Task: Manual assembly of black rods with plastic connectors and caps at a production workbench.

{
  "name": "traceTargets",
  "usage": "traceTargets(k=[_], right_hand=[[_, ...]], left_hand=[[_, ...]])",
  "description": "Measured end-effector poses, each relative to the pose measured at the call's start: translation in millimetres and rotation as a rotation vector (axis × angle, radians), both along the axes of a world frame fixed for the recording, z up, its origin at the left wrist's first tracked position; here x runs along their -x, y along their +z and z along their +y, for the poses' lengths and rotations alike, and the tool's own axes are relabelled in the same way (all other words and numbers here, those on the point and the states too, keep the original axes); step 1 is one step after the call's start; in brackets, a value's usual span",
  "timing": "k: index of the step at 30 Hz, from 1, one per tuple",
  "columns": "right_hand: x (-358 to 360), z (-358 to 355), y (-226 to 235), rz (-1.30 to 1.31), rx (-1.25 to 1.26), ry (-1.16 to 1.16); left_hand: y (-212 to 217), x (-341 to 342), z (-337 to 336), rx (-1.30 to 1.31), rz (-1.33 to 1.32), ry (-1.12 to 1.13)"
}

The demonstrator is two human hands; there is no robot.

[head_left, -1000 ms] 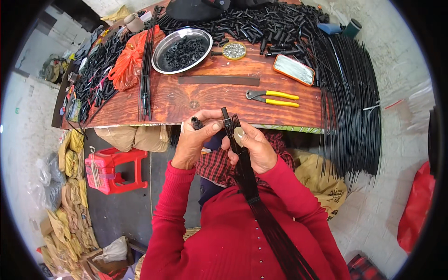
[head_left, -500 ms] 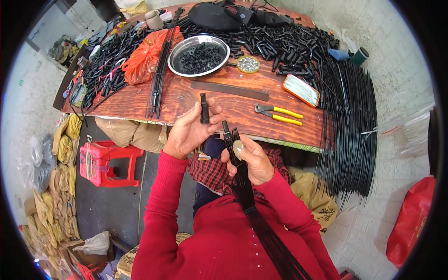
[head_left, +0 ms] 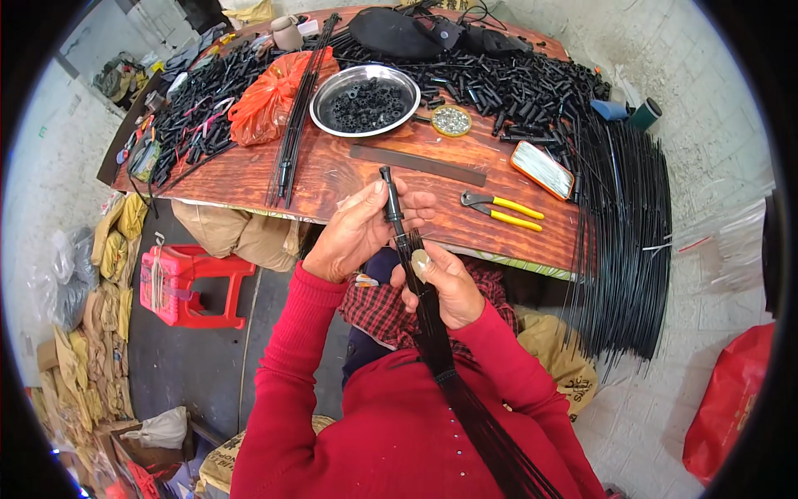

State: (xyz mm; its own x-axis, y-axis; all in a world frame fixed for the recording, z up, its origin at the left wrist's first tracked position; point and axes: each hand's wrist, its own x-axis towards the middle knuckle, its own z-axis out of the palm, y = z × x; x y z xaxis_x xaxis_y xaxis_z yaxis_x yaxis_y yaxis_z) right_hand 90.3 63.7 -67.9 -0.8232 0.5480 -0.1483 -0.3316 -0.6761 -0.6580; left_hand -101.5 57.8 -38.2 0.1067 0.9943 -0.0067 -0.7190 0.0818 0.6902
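Thumb and fingers of my left hand (head_left: 342, 237) pinch a short black tubular piece (head_left: 390, 197), flared at its upper end. Its lower end meets the tip of a bundle of thin black rods (head_left: 431, 333); whether the tip has gone inside it I cannot tell. My right hand (head_left: 454, 291) is closed around that bundle below the tip. A pale, roundish flat piece (head_left: 420, 264) shows at the right thumb, against the rods. The bundle runs down over my red top (head_left: 366, 432) to the lower edge of the view.
On the wooden table (head_left: 332, 179) are a metal bowl (head_left: 320, 116) of small black parts, a dark flat bar (head_left: 416, 165), yellow-handled pliers (head_left: 503, 210), an orange-rimmed tray (head_left: 542, 169) and heaped black tubes (head_left: 515, 87). Long black rods (head_left: 628, 249) overhang at right. A red stool (head_left: 195, 279) stands left.
My left hand has brought the black tubular piece right and down onto the tip of the rod bundle; before, they were apart. My right hand keeps its grip. The view has shifted slightly.
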Motion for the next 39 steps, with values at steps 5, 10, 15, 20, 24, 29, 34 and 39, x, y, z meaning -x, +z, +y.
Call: traceTargets(k=[5, 10, 15, 20, 24, 29, 34, 39], right_hand=[[1, 2, 1, -0.016, 0.007, -0.006], [2, 2, -1, -0.012, 0.001, 0.017], [3, 3, -3, -0.024, 0.002, 0.005], [3, 1, -3, -0.027, 0.012, 0.009], [2, 3, -6, -0.024, 0.002, 0.006], [1, 2, -5, -0.025, 0.018, -0.007], [-1, 2, -6, -0.01, 0.019, -0.01], [-2, 2, -1, 0.014, 0.019, 0.004]], left_hand=[[-1, 3, -7, 0.048, 0.305, 0.045], [-1, 7, -10, 0.034, 0.279, 0.087], [-3, 10, -11, 0.031, 0.265, 0.105], [0, 8, -15, 0.014, 0.353, 0.093], [5, 4, -16, 0.02, 0.342, 0.083], [5, 2, -17, 0.003, 0.411, 0.133], [7, 2, -18, 0.007, 0.423, 0.114], [7, -2, -21, 0.044, 0.416, 0.14]])
